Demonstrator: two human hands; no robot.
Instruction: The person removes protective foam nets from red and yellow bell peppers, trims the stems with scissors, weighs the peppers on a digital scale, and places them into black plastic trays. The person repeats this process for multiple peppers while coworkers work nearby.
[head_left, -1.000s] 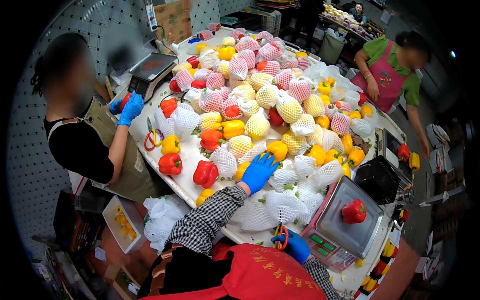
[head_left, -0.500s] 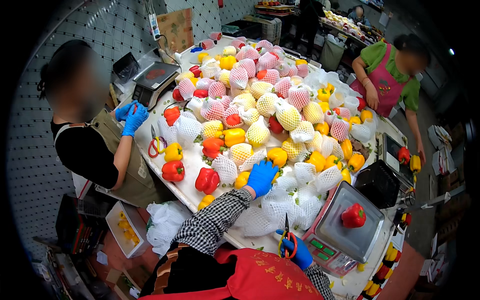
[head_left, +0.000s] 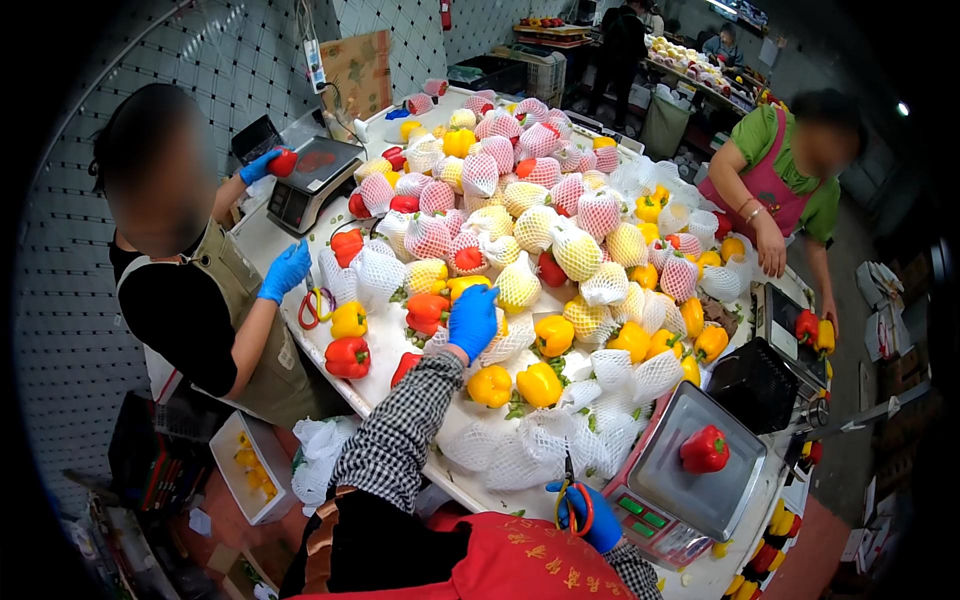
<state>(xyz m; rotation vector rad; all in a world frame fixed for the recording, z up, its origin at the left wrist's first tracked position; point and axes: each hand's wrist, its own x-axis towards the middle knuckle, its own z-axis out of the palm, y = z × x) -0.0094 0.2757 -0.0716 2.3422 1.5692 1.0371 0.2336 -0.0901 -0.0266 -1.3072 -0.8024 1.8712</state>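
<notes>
Across the pepper-heaped table (head_left: 395, 345), the left hand (head_left: 473, 318) is now reaching further out, fingers curling onto a net-sleeved yellow pepper (head_left: 517, 288), while the right hand (head_left: 590, 513) is gripping scissors (head_left: 572, 497).

Blue glove (head_left: 473, 318), black-and-white checked sleeve (head_left: 400, 432) (red apron (head_left: 520, 560) below), orange-handled scissors (head_left: 572, 500).

My left hand (head_left: 473, 318) has reached further up the bench (head_left: 262, 238), from the white netted peppers near the edge to a yellow pepper in netting (head_left: 517, 286). My right hand (head_left: 590, 512) has lifted the scissors (head_left: 570, 495) slightly.
</notes>
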